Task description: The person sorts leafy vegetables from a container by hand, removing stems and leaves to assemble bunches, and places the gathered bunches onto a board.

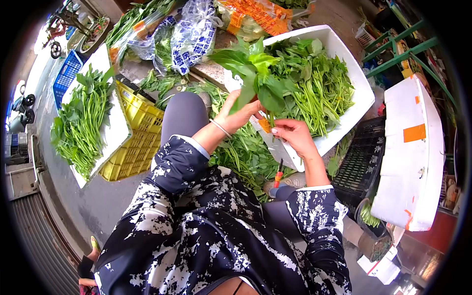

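Observation:
My left hand (pixel 237 114) is closed around a small bunch of leafy greens (pixel 260 73), with its broad leaves pointing up and away from me. Just to the right, my right hand (pixel 295 136) has thumb and fingers pinched at the lower stems of that bunch. Both hands are over the near edge of a white foam box (pixel 361 73), which holds many leafy green stems (pixel 319 83). More loose greens (pixel 246 157) lie on the ground between my legs.
Cut greens lie on a white foam lid (pixel 115 123) over a yellow crate (pixel 142 115) at left. Plastic bags (pixel 194 34) of vegetables are at the back. A black crate (pixel 361 162) and another foam box (pixel 408 162) stand right. A red-handled tool (pixel 278 178) is near my shoe.

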### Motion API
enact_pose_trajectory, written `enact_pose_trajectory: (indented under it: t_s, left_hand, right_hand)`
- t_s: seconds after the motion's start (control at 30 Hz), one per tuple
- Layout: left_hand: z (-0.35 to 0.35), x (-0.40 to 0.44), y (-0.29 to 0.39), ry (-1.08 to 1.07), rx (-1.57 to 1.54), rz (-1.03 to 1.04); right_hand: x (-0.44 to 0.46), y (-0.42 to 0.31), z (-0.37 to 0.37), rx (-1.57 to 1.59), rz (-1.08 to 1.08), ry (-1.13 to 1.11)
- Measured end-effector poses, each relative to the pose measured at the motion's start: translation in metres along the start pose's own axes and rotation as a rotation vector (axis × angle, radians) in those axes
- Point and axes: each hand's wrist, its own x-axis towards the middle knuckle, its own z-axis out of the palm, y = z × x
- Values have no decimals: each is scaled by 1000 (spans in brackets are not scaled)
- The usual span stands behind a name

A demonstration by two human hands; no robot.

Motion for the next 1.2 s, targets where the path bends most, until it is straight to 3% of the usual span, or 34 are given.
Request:
enact_pose_trajectory:
  t_s: [0.2,0.37,0.5,0.57,0.6,0.7,0.77,0.97,1.2]
  left_hand:
    - [-3,-7,-6,103,-71,-92]
    - [4,-9,-1,138,-89,-61]
    - [4,-9,-10,120,-94,-115]
    - [6,-9,-13,194,-177,-110]
    - [9,-13,-12,277,-181,-147]
    - [3,-30,-46,372,-332,-435]
    - [1,-41,-63,417,-413,-552]
    - [1,-36,-54,396,-339,-457]
    - [5,-30,-49,331,-327,-400]
  right_hand:
    - [-4,1,0,92,27,-49]
    - [-3,6,-2,507,-63,74]
    - [3,13,-4,566,-71,189]
    - [0,11,-9,530,-67,146]
    - [-4,0,-4,316,-11,89]
    - [-4,-2,-3,-67,49,-84]
    - [1,14,-9,-67,-11,-72]
    - [8,19,-5,-134,26,7]
    - [12,18,-8,81,131,193]
